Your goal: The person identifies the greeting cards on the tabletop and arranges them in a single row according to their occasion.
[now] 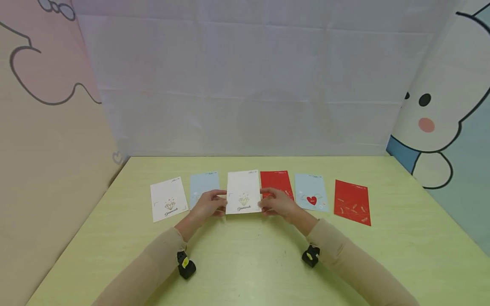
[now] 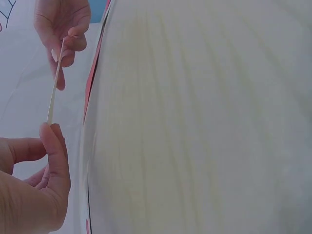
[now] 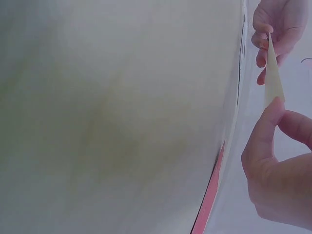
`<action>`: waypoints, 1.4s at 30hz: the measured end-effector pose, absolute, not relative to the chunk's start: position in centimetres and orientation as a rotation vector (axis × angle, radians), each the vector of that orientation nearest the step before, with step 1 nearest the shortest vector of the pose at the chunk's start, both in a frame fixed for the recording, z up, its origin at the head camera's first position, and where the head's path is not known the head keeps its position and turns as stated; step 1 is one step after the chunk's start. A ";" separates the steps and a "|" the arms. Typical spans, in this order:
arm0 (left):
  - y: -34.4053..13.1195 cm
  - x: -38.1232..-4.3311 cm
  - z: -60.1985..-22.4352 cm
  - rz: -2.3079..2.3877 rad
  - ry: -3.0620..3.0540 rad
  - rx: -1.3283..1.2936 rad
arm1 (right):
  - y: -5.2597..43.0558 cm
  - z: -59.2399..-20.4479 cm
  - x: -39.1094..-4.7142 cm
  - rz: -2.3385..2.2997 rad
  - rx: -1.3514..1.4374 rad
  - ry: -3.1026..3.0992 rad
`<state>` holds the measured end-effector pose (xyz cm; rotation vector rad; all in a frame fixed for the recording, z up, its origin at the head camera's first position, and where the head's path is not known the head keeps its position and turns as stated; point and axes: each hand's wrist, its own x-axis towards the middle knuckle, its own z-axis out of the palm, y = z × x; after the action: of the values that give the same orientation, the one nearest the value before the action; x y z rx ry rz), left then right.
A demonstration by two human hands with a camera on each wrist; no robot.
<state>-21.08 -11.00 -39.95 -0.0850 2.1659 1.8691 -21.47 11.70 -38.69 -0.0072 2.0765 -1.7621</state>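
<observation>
A white card (image 1: pixel 243 187) with a gold diamond drawing and lettering is raised above the table between both hands. My left hand (image 1: pixel 208 206) pinches its left edge, and my right hand (image 1: pixel 281 204) pinches the right edge. Edge-on, the card (image 2: pixel 54 92) appears as a thin strip in the left wrist view, with fingertips at each end. In the right wrist view the card (image 3: pixel 273 78) is also seen nearly from its side. Behind the left hand lies a light blue card (image 1: pixel 203 182), partly covered. Behind the right hand lies a red card (image 1: pixel 275 179), also partly covered.
On the pale yellow-green table (image 1: pixel 245 263), another white diamond card (image 1: pixel 168 199) lies at the left. To the right are a light blue card with a red heart (image 1: pixel 311 192) and a red card (image 1: pixel 351 202). A white cloth (image 1: pixel 245 76) hangs behind the table.
</observation>
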 end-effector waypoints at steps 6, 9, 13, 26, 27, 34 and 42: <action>-11.5 -20.5 -39.5 1.854 2.195 -0.047 | 11.3 -38.7 -20.8 -1.766 -0.045 2.125; -12.1 -19.9 -39.2 1.833 2.199 0.004 | 10.9 -38.7 -20.3 -1.746 -0.050 2.147; -13.2 -19.2 -38.9 1.803 2.205 0.063 | 10.4 -38.7 -19.6 -1.712 -0.092 2.151; -16.2 -17.2 -38.9 1.762 2.276 -0.009 | 7.8 -38.6 -18.0 -1.696 -0.141 2.181; -16.4 -17.1 -39.0 1.768 2.275 -0.014 | 7.6 -38.7 -18.0 -1.700 -0.137 2.188; -17.7 -16.1 -38.9 1.752 2.304 -0.013 | 6.4 -38.6 -17.4 -1.703 -0.149 2.188; -19.4 -14.7 -38.8 1.699 2.295 0.012 | 4.9 -38.7 -16.7 -1.665 -0.188 2.135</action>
<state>-14.67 -19.41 -38.82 0.0119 2.2950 1.6986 -16.67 4.90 -38.70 -0.1877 2.1354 -1.6646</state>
